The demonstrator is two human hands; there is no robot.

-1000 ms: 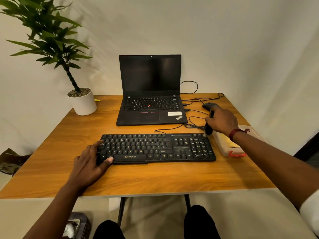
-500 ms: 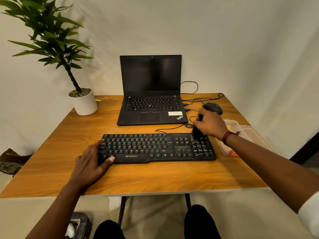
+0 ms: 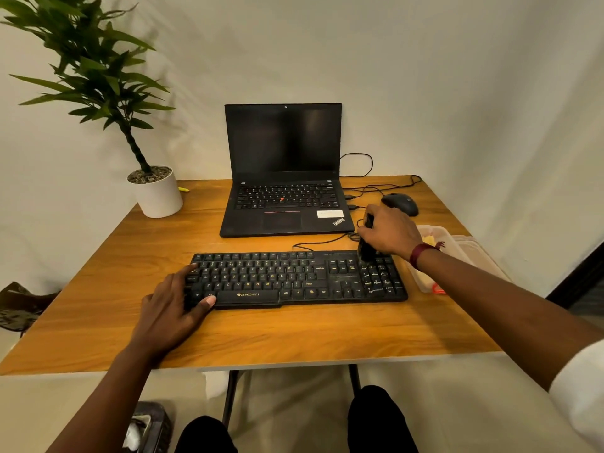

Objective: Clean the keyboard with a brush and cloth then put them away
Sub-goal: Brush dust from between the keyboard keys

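R hand (image 3: 389, 235) grip curled round brush (image 3: 366, 253) on keyboard (image 3: 294, 279) numpad; L hand (image 3: 173, 308) flat, spread, on left end.

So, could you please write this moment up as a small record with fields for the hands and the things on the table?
left hand: rests on the keyboard, at its left end
right hand: grips the brush, bristles on the number pad
keyboard: flat on the table
behind it: open laptop, mouse, potted plant
right of it: clear container with something yellow inside
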